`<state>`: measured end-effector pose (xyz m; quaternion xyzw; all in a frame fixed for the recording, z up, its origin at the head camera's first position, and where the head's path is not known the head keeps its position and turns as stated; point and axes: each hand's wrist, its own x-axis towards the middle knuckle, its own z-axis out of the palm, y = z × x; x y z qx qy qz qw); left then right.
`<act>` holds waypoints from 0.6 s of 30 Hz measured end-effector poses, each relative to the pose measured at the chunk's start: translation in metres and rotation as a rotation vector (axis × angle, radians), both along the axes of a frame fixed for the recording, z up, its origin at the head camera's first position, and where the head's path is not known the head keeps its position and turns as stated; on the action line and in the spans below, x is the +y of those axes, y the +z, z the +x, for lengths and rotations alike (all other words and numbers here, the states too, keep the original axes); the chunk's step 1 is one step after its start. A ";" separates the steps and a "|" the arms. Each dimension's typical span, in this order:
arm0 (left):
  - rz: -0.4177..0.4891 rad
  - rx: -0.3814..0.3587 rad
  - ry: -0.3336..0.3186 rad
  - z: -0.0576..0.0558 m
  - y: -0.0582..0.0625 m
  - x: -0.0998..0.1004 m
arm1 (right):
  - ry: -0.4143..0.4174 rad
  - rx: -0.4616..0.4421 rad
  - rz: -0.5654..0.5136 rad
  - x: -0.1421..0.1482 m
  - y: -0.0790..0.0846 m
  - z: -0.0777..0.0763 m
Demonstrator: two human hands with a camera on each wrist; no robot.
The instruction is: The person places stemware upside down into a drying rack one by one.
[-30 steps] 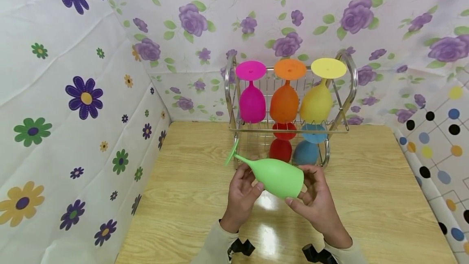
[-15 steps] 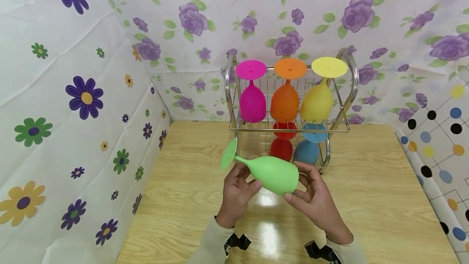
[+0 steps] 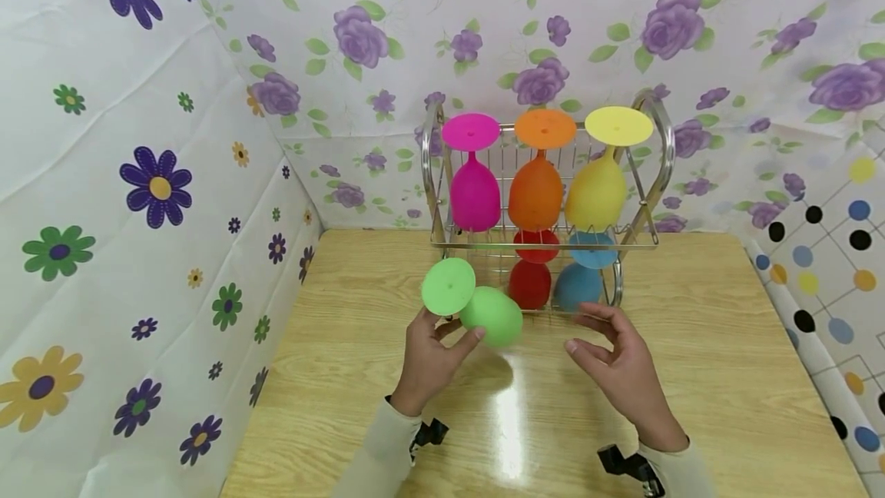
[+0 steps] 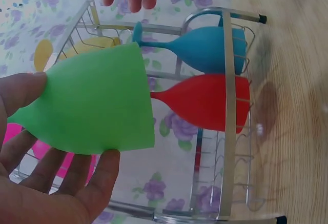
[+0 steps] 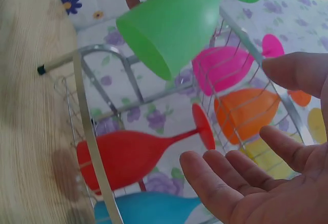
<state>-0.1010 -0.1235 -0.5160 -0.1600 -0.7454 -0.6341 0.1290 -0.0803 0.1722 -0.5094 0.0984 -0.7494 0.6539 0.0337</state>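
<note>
My left hand (image 3: 437, 356) holds a green goblet (image 3: 492, 317) by its bowl, thumb on one side and fingers on the other. The goblet is tipped with its foot up to the left and its mouth facing down and away, off the table. In the right wrist view the open mouth of the green goblet (image 5: 169, 29) shows. My right hand (image 3: 618, 367) is apart from it, fingers loosely bent with nothing in them. On the lower tier of a metal rack (image 3: 546, 247), a red goblet (image 3: 530, 283) and a blue goblet (image 3: 579, 287) stand upside down.
The rack's upper tier bears upside-down pink (image 3: 475, 194), orange (image 3: 535, 194) and yellow (image 3: 598, 190) goblets. A wooden table (image 3: 359, 406) lies beneath. Flowered cloth (image 3: 387, 83) hangs behind and at the left, dotted cloth (image 3: 823, 275) at the right.
My right hand has let go of the green goblet and moved right. My left hand has shifted slightly left and turned the goblet, bringing its foot toward me and its mouth downward.
</note>
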 end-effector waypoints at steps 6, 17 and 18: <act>-0.088 -0.007 0.024 -0.008 -0.002 -0.003 | -0.144 0.045 0.140 0.014 -0.016 -0.015; -0.175 -0.030 0.023 -0.031 -0.019 -0.004 | -0.422 0.081 0.298 0.030 -0.043 -0.048; -0.179 -0.031 0.023 -0.032 -0.020 -0.003 | -0.443 0.076 0.300 0.032 -0.045 -0.051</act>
